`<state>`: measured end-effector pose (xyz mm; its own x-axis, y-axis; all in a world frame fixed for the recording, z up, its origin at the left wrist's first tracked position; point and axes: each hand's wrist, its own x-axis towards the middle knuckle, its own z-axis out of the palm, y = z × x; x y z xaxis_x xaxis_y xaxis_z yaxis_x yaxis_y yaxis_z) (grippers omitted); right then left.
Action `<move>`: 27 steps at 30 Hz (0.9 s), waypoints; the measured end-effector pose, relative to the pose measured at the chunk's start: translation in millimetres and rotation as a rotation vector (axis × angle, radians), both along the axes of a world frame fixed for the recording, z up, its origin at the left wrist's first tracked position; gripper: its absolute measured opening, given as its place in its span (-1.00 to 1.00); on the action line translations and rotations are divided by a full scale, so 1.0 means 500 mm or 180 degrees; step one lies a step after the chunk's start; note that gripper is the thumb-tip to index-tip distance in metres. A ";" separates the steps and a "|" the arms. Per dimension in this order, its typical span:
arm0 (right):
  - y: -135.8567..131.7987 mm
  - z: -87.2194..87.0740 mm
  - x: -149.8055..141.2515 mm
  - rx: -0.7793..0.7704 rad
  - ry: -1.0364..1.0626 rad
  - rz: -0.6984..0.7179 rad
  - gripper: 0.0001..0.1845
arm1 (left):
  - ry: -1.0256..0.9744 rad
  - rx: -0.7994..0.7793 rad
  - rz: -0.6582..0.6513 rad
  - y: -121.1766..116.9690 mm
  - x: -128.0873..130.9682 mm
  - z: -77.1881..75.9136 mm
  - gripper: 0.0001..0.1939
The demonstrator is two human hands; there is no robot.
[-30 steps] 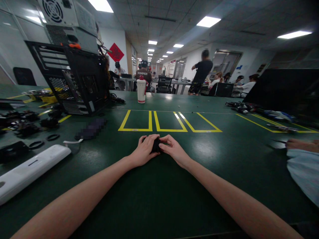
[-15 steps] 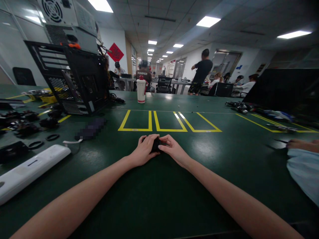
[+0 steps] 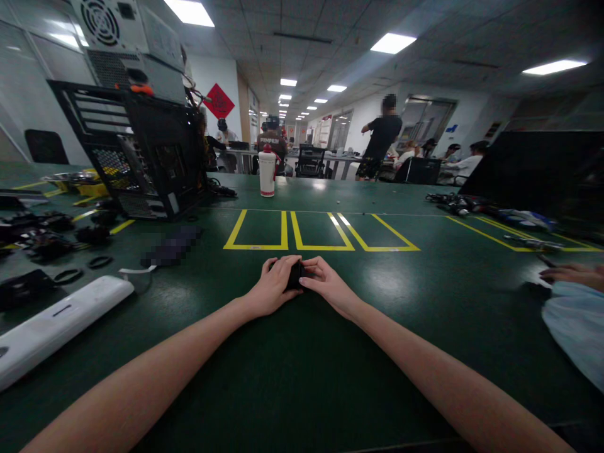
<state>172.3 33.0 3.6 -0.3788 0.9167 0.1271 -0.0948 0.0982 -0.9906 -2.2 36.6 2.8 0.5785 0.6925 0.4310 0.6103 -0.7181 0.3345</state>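
Both my arms reach forward over the dark green table [image 3: 302,377]. My left hand [image 3: 272,287] and my right hand [image 3: 329,286] meet around a small black object [image 3: 295,274] resting on the table, just in front of three yellow taped boxes [image 3: 321,231]. The fingers of both hands are curled round the object, which is mostly hidden between them.
A black open computer case [image 3: 141,154] with a grey case on top stands at the left, with black parts [image 3: 51,233] and a white elongated device [image 3: 56,324] nearby. A white bottle [image 3: 267,170] stands behind the boxes. Another person's hand and sleeve [image 3: 573,314] lie at the right edge. People stand and sit in the background.
My hands have stayed on the black object. The other person's hand at the right has shifted slightly.
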 end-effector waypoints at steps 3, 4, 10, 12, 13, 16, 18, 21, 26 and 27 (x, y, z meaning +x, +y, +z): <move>0.001 -0.003 -0.001 -0.0046 -0.0032 -0.0073 -0.70 | -0.0034 0.0053 0.0009 0.004 0.002 -0.007 -0.38; 0.001 -0.004 -0.001 -0.0057 -0.0055 -0.0094 -0.70 | -0.0040 0.0057 0.0001 0.005 0.002 -0.008 -0.39; 0.006 -0.004 0.001 -0.0156 -0.0108 -0.0041 -0.68 | -0.0043 0.0030 0.0002 0.004 0.000 -0.007 -0.38; 0.005 -0.001 0.002 -0.0130 -0.0108 0.0017 -0.67 | -0.0037 0.0024 -0.0009 0.003 -0.001 -0.006 -0.38; 0.004 0.000 0.002 -0.0101 -0.0100 0.0036 -0.66 | -0.0035 0.0020 -0.0017 0.003 -0.001 -0.005 -0.38; 0.001 0.001 0.001 -0.0058 -0.0078 0.0019 -0.65 | -0.0023 0.0015 -0.0014 0.002 -0.001 -0.004 -0.38; 0.001 -0.001 -0.002 -0.0067 -0.0062 -0.0059 -0.70 | -0.0009 0.0025 -0.0002 0.002 -0.001 -0.004 -0.38; 0.004 -0.006 -0.005 -0.0069 -0.0037 -0.0148 -0.73 | -0.0007 0.0036 0.0003 0.003 0.000 -0.005 -0.37; 0.010 -0.004 -0.002 -0.0209 -0.0045 -0.0113 -0.68 | -0.0021 0.0056 0.0015 0.005 0.001 -0.008 -0.37; 0.009 -0.002 -0.001 -0.0192 -0.0083 -0.0068 -0.69 | -0.0022 0.0057 0.0015 0.005 0.001 -0.008 -0.37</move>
<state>171.9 37.6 2.6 -0.3615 0.9303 0.0616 -0.0674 0.0399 -0.9969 -1.7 39.3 -1.4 0.5722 0.6873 0.4475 0.6114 -0.7212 0.3258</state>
